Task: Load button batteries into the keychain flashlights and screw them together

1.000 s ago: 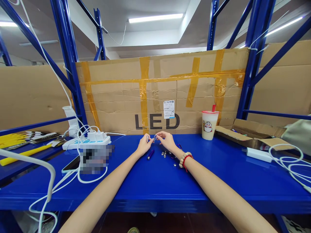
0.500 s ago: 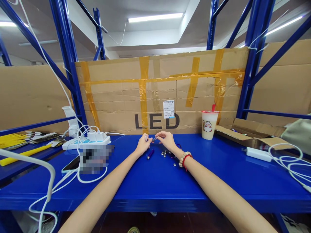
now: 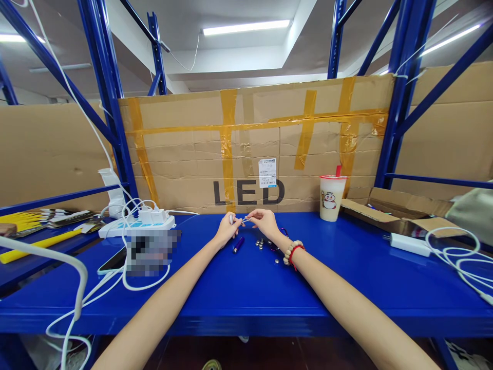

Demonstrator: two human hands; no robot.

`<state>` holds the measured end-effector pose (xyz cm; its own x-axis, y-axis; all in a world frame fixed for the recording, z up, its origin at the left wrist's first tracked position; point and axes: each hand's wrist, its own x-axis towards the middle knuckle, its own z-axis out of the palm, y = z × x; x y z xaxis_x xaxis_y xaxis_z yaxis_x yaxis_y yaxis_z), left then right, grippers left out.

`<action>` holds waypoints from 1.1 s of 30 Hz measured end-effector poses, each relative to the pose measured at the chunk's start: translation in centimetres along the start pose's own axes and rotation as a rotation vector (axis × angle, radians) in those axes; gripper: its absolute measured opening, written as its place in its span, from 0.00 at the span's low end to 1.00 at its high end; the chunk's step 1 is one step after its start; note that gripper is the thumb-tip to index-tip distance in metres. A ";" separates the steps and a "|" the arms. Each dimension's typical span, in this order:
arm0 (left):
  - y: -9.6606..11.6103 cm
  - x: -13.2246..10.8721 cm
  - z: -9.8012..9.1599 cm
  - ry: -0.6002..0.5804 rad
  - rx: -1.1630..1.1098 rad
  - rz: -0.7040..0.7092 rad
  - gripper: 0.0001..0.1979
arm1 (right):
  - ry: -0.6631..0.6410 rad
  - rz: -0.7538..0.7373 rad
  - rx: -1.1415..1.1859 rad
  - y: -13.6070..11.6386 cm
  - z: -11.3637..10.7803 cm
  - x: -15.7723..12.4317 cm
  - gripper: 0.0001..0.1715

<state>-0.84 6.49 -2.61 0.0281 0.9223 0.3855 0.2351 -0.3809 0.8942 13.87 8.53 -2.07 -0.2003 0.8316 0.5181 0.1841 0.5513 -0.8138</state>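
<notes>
You're pinching a silver cap (image 3: 231, 219) in your left hand (image 3: 227, 230) and a tiny metal piece (image 3: 245, 220) in your right hand (image 3: 264, 222), edging them closer (barely shifting); the purple tube (image 3: 238, 244) is lying at six o'clock.

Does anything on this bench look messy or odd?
Nothing spilled. Small metal parts lie scattered near the right hand, which, like the left hand, pinches a silver piece. White cables sprawl far right.

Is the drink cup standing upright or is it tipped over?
Upright: the cup stands on its base on the blue shelf, red straw pointing up.
</notes>
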 end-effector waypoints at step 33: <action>-0.6 0.3 -0.5 0.099 0.273 0.209 0.07 | -0.231 0.124 -0.112 0.2 0.3 0.0 0.11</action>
<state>-1.44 7.01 -2.92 0.0116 0.8103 0.5859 0.4853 -0.5169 0.7052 13.58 8.58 -2.34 -0.3814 0.8627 0.3321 0.3231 0.4610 -0.8265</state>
